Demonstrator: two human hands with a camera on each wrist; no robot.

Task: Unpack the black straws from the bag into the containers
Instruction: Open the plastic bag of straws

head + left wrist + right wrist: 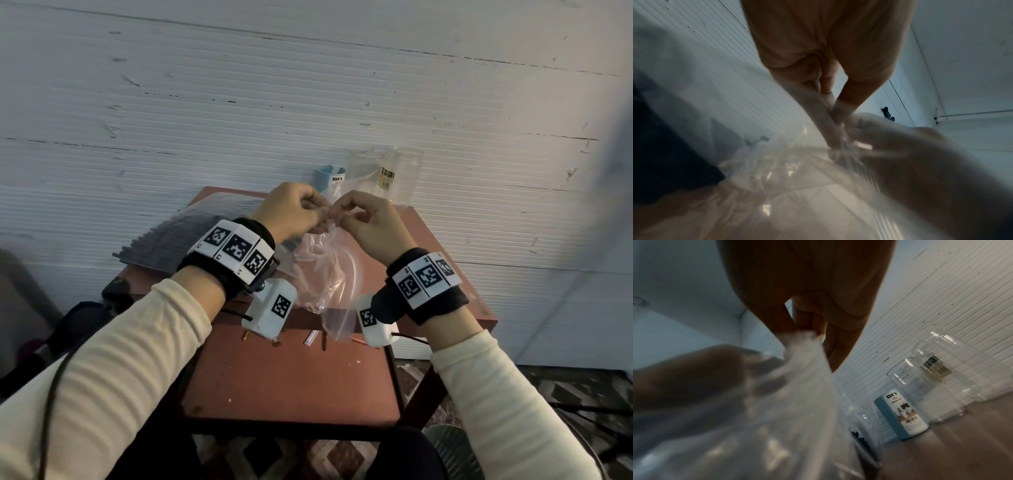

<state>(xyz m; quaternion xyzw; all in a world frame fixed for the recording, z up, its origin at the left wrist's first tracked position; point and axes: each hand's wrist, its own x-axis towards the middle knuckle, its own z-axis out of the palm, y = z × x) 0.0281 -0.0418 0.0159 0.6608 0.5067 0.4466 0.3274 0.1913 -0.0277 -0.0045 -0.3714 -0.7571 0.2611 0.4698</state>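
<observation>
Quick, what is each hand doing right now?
Left hand: fingers pinching the top of the clear plastic bag.
Right hand: pinching the same bag top, opposite the left.

- Reddish-brown tabletop (442,240) pushed up against the white ribbed wall (239,120).
- At its far edge stand a blue tube (327,176) labelled "DIY Desk Organizer" and, beside it to the right, two clear cups (387,174).
- On the far left lies a pack of black straws (191,233), overhanging the left edge.
- Near side: a lower reddish panel (291,380) with a few small bits (310,339) lying along its far edge.
</observation>
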